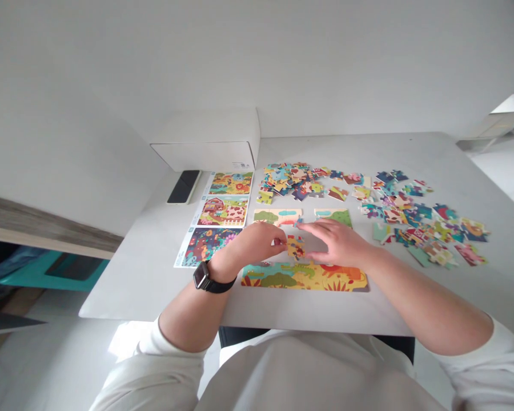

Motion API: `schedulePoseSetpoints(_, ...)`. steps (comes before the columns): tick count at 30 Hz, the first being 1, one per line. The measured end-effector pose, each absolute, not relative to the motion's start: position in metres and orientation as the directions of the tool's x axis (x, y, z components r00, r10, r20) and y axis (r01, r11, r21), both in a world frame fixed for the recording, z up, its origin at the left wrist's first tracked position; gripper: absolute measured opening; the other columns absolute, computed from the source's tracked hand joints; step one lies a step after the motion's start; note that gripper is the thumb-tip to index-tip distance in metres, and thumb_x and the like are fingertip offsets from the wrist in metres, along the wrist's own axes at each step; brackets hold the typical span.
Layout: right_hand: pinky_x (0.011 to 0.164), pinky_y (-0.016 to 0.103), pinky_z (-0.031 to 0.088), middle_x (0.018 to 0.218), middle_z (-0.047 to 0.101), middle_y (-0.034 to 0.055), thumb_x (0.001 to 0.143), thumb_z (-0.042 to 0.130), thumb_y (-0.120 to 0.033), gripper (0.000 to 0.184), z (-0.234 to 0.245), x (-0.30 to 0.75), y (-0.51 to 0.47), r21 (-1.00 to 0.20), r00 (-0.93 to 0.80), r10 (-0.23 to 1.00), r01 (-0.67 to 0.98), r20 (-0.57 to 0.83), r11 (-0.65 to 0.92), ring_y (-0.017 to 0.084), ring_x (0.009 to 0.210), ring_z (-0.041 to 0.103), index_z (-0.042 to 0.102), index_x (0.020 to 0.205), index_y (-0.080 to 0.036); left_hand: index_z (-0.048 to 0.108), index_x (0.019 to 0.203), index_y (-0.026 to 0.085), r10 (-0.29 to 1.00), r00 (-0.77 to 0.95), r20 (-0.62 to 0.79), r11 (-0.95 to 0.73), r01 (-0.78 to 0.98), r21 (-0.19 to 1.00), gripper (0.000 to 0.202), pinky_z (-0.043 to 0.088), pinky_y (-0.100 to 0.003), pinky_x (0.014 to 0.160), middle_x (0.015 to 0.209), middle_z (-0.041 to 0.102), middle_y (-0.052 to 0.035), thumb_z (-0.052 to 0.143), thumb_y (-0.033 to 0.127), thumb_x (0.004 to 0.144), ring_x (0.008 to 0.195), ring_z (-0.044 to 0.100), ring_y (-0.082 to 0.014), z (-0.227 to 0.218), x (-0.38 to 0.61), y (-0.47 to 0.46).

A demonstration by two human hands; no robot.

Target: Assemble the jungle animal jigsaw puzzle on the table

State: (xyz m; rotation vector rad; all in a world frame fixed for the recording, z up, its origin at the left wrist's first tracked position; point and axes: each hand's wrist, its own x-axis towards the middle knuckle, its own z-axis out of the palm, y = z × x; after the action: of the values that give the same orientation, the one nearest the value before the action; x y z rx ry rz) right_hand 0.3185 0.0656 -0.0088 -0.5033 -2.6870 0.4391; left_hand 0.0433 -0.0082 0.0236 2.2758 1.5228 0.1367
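Observation:
My left hand (261,241), with a black watch (202,275) on its wrist, has its thumb and fingers closed at the left edge of a small yellow-orange puzzle piece (296,247). Its other fingertips are partly hidden. My right hand (336,240) is open, thumb and forefinger apart, just right of that piece. The forefinger reaches a joined puzzle strip (274,217) with a green tree and pale sky. A separate green corner section (338,216) lies behind my right hand. Nearest me is a joined bottom strip (278,279) with a lion and a crocodile.
Loose puzzle pieces lie in a heap (289,177) at the back and a wider spread (428,228) at the right. A reference sheet (223,211) with three pictures lies left, beside a phone (184,186). Behind them stands a white box (205,140). The table edge (308,330) runs before me.

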Motion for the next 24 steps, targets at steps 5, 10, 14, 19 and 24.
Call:
schedulePoseSetpoints(5, 0.110, 0.052, 0.060, 0.137, 0.078, 0.0115, 0.100, 0.074, -0.037, 0.048, -0.008, 0.322, 0.072, -0.351, -0.844, 0.448, 0.340, 0.296, 0.873, 0.032, 0.124, 0.074, 0.068, 0.146, -0.027, 0.085, 0.104, 0.028, 0.944, 0.299, -0.139, -0.242, 0.915, 0.323, 0.023, 0.051, -0.031, 0.076, 0.102, 0.085, -0.0022, 0.064, 0.037, 0.102, 0.086, 0.074, -0.0220, 0.024, 0.033, -0.004)
schedulePoseSetpoints(10, 0.105, 0.052, 0.061, 0.125, 0.081, 0.0102, 0.098, 0.075, -0.029, 0.027, -0.011, 0.320, 0.075, -0.331, -0.872, 0.426, 0.339, 0.241, 0.881, 0.032, 0.117, 0.076, 0.080, 0.124, -0.026, 0.084, 0.103, 0.029, 0.955, 0.288, -0.068, -0.250, 0.908, 0.336, 0.022, 0.053, -0.032, 0.079, 0.104, 0.084, -0.0030, 0.065, 0.039, 0.103, 0.094, 0.074, -0.0243, 0.015, 0.038, -0.001)
schedulePoseSetpoints(14, 0.107, 0.050, 0.060, 0.126, 0.081, 0.0093, 0.097, 0.077, -0.027, 0.026, -0.015, 0.318, 0.074, -0.331, -0.876, 0.419, 0.332, 0.238, 0.883, 0.031, 0.117, 0.075, 0.081, 0.123, -0.027, 0.084, 0.101, 0.029, 0.962, 0.266, -0.058, -0.234, 0.918, 0.321, 0.022, 0.054, -0.034, 0.079, 0.102, 0.083, -0.0043, 0.065, 0.040, 0.102, 0.096, 0.075, -0.0262, 0.006, 0.045, 0.000)
schedulePoseSetpoints(19, 0.106, 0.051, 0.060, 0.127, 0.079, 0.0108, 0.097, 0.077, -0.026, 0.025, -0.016, 0.318, 0.075, -0.323, -0.873, 0.423, 0.338, 0.245, 0.884, 0.031, 0.116, 0.075, 0.081, 0.122, -0.025, 0.082, 0.100, 0.026, 0.968, 0.243, -0.061, -0.218, 0.938, 0.269, 0.025, 0.053, -0.035, 0.077, 0.103, 0.082, -0.0064, 0.064, 0.044, 0.104, 0.095, 0.074, -0.0272, 0.006, 0.050, 0.001)
schedulePoseSetpoints(24, 0.108, 0.054, 0.060, 0.131, 0.078, 0.0122, 0.099, 0.075, -0.029, 0.025, -0.017, 0.319, 0.076, -0.290, -0.865, 0.437, 0.364, 0.246, 0.885, 0.032, 0.118, 0.073, 0.082, 0.123, -0.024, 0.081, 0.108, 0.025, 0.973, 0.225, -0.053, -0.205, 0.944, 0.259, 0.020, 0.053, -0.034, 0.080, 0.105, 0.081, -0.0061, 0.066, 0.038, 0.104, 0.097, 0.073, -0.0264, 0.008, 0.050, 0.001)
